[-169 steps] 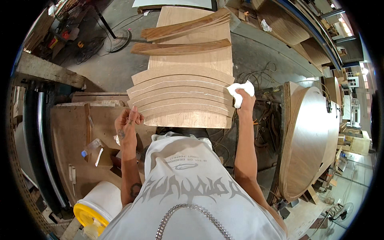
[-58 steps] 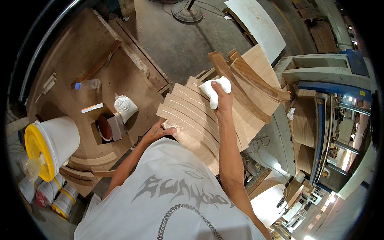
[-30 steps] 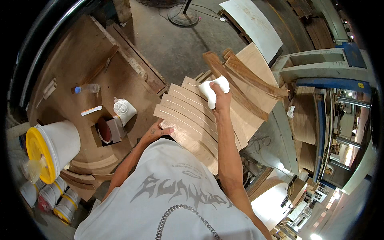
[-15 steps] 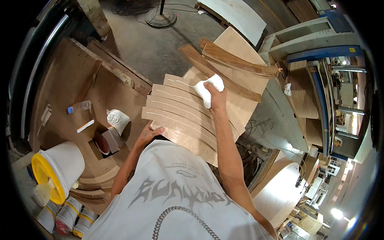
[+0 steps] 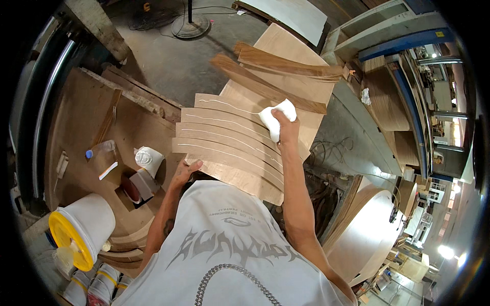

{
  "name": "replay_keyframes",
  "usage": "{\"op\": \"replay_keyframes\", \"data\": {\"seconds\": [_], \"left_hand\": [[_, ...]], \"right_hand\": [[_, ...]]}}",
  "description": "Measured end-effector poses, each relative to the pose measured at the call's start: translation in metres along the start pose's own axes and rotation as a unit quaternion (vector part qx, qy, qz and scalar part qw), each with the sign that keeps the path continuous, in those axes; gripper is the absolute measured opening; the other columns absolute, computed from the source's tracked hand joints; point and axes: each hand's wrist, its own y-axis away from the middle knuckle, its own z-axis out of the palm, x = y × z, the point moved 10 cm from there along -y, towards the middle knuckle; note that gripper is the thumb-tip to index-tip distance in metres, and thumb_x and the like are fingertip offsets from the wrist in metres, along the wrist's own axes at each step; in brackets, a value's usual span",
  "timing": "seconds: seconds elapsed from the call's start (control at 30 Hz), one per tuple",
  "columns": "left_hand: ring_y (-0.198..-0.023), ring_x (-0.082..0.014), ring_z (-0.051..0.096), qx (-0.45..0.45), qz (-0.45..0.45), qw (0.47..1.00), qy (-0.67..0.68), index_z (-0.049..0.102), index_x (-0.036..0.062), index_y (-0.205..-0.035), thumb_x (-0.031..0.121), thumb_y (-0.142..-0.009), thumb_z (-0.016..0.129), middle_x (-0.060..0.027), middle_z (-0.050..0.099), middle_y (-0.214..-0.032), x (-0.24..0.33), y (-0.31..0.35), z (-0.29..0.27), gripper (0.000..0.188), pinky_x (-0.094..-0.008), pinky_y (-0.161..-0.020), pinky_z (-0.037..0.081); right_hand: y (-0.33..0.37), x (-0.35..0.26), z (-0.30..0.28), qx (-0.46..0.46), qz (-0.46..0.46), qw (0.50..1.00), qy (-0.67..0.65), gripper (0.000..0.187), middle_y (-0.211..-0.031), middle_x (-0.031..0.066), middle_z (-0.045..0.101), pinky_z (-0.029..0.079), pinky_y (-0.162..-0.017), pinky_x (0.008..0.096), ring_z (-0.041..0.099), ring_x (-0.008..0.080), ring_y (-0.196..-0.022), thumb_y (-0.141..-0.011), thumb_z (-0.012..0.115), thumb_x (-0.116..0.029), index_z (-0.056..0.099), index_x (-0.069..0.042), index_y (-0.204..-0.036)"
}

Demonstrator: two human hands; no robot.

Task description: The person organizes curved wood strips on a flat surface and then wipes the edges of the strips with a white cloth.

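My right hand (image 5: 287, 126) is closed round a white squeeze bottle (image 5: 273, 118), tilted over the farthest of several curved wooden strips (image 5: 224, 131). A thin white line of glue (image 5: 229, 105) trails leftward from the bottle along that strip. The nearer strips carry similar glue lines; they overlap in steps. Below them lies a pale wooden panel (image 5: 214, 171). My left hand (image 5: 187, 172) grips its near left corner, thumb on top and the other fingers partly hidden.
Darker curved wooden pieces (image 5: 270, 84) lie beyond the strips on a large pale board (image 5: 270, 41). To the left are a white bucket with a yellow lid (image 5: 97, 217), a clear bottle with a blue cap (image 5: 104, 152) and a white container (image 5: 149, 159). A round stand base (image 5: 190, 28) is on the floor.
The squeeze bottle in my right hand has moved right along the farthest strip, and its glue line has grown longer. My left hand keeps its hold; the whole view has shifted slightly.
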Motion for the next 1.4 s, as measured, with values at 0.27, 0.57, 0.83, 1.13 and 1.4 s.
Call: {"op": "replay_keyframes", "data": {"seconds": [0.27, 0.57, 0.83, 1.13, 1.4], "left_hand": [[-0.094, -0.0179, 0.06, 0.01, 0.021, 0.999, -0.031, 0.058, -0.002, -0.121, 0.034, -0.08, 0.075, -0.0084, 0.064, -0.108, 0.007, 0.004, 0.002, 0.057, -0.0333, -0.082, 0.049], [-0.099, -0.0182, 0.059, 0.025, 0.017, 0.999, -0.022, 0.053, -0.0014, -0.127, 0.039, -0.079, 0.074, -0.0088, 0.061, -0.113, -0.005, 0.001, -0.006, 0.066, -0.0325, -0.086, 0.047], [-0.101, -0.0187, 0.059, 0.032, 0.009, 0.997, -0.072, 0.052, -0.002, -0.128, 0.041, -0.08, 0.072, -0.0095, 0.061, -0.114, 0.016, 0.012, 0.007, 0.067, -0.0323, -0.088, 0.047], [-0.104, -0.0202, 0.06, -0.002, 0.01, 0.999, -0.046, 0.049, -0.0044, -0.13, 0.041, -0.081, 0.073, -0.0115, 0.06, -0.117, 0.001, 0.002, -0.002, 0.071, -0.0333, -0.09, 0.047], [-0.107, -0.0212, 0.059, 0.01, 0.013, 0.999, -0.037, 0.046, -0.0037, -0.134, 0.039, -0.08, 0.073, -0.0122, 0.058, -0.121, 0.006, 0.005, 0.001, 0.074, -0.0335, -0.09, 0.048]], "right_hand": [[0.006, -0.007, -0.048, 0.037, 0.0, 0.999, -0.005, 0.025, -0.084, 0.0069, 0.065, 0.051, -0.061, 0.0305, 0.063, 0.0164, -0.07, -0.075, 0.075, -0.01, 0.065, 0.001, -0.095], [0.022, -0.009, -0.093, 0.085, 0.019, 0.996, -0.014, 0.027, -0.085, 0.0075, 0.065, 0.051, -0.062, 0.0314, 0.063, 0.0174, -0.07, -0.074, 0.075, -0.009, 0.064, 0.001, -0.096], [0.036, -0.004, -0.139, 0.143, 0.022, 0.989, -0.04, 0.029, -0.09, 0.0066, 0.065, 0.052, -0.065, 0.0314, 0.064, 0.0165, -0.076, -0.073, 0.074, -0.006, 0.064, 0.0, -0.1], [0.051, -0.007, -0.172, 0.162, 0.007, 0.985, -0.054, 0.025, -0.087, 0.0072, 0.066, 0.052, -0.063, 0.0316, 0.064, 0.0171, -0.073, -0.075, 0.071, -0.005, 0.065, 0.002, -0.098], [0.071, -0.009, -0.195, 0.214, 0.022, 0.976, -0.042, 0.03, -0.089, 0.0088, 0.062, 0.05, -0.065, 0.034, 0.063, 0.0204, -0.077, -0.076, 0.073, -0.012, 0.061, 0.0, -0.1]]}}
